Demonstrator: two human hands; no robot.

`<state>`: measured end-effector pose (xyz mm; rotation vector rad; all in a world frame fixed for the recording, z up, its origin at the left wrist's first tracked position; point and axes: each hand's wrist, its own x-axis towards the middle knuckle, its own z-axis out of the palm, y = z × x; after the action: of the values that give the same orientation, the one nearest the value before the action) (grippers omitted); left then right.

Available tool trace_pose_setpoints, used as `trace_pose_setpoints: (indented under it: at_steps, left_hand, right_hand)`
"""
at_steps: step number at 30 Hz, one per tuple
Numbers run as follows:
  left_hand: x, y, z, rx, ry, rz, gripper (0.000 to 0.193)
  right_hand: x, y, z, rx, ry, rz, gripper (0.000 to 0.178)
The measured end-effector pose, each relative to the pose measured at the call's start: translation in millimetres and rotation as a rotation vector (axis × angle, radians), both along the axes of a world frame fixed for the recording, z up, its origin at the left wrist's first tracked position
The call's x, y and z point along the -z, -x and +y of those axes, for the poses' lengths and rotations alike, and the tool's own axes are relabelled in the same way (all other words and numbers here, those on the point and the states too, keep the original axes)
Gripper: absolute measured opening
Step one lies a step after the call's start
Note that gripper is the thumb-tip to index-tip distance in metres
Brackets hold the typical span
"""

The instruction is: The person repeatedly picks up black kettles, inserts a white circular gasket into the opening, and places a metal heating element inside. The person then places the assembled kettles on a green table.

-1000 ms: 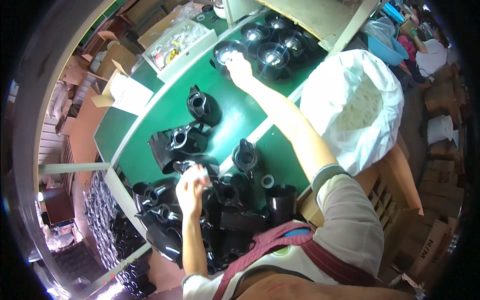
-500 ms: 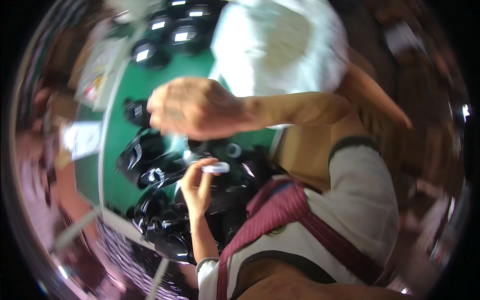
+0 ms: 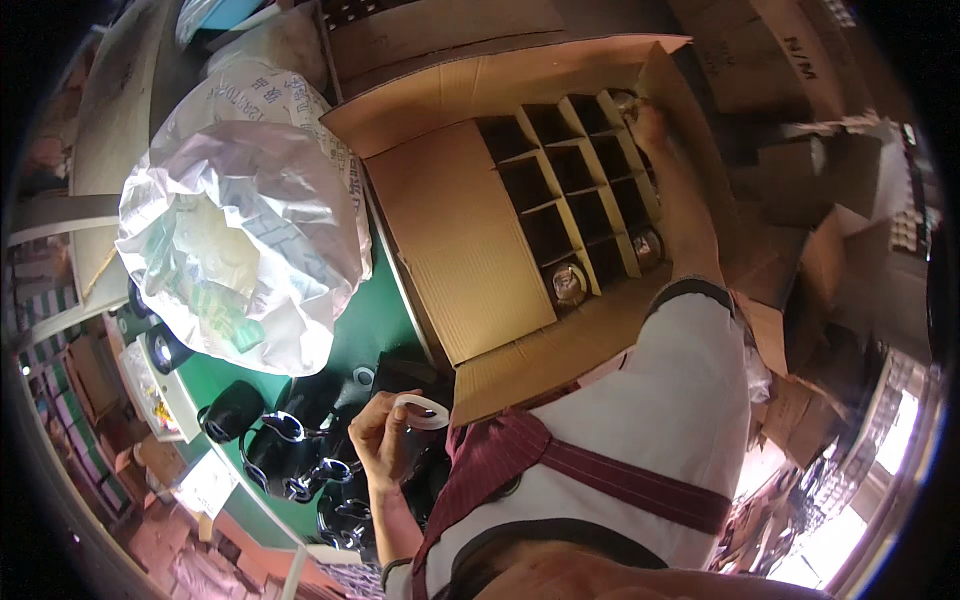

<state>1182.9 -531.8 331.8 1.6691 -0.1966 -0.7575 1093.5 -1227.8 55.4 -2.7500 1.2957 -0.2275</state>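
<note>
Green worktable runs along the left, w/ a big white plastic sack of small pale parts sitting on it, mouth open and crumpled. Below the sack, a cluster of black glossy kettle-like pots crowds the table's near end, touching each other, some w/ chrome rings showing. More black pots sit partly behind the sack at its left edge.

Right of the table, touching its edge, stands an open cardboard carton w/ flaps folded out. Inside, a cardboard divider grid; most cells are dark and look unfilled, two cells at the near row hold a wrapped shiny item each. One wide flap lies flat over the left half of the carton. Stacked cardboard boxes fill the room to the right and behind; floor there is cluttered, little free room beside the carton.

Left hand is raised over the pots near the chest, fingers curled, pinching a white ring-shaped part btw thumb and fingertips. Right hand is stretched far out to the carton's top-right corner cell, at the divider's edge; it closes over a small shiny thing there, but the grip itself is too small and blurred to tell exactly.
</note>
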Motion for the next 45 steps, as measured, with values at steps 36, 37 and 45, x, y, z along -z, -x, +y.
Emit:
trace_pose_setpoints:
  at_steps: [36, 37, 45]
  left_hand:
    - [-30, 15, 74, -0.64, -0.277, -1.015, 0.024]
    - [-28, 20, 85, -0.615, -0.301, -1.037, 0.023]
    - [-14, 39, 93, -0.914, 0.577, -0.763, 0.058]
  right_hand:
    - [-276, -89, 514, -0.569, -1.938, -0.358, 0.067]
    - [-276, -90, 522, -0.546, -1.993, -0.337, 0.067]
    - [-293, -89, 586, -1.019, -1.571, -0.465, 0.07]
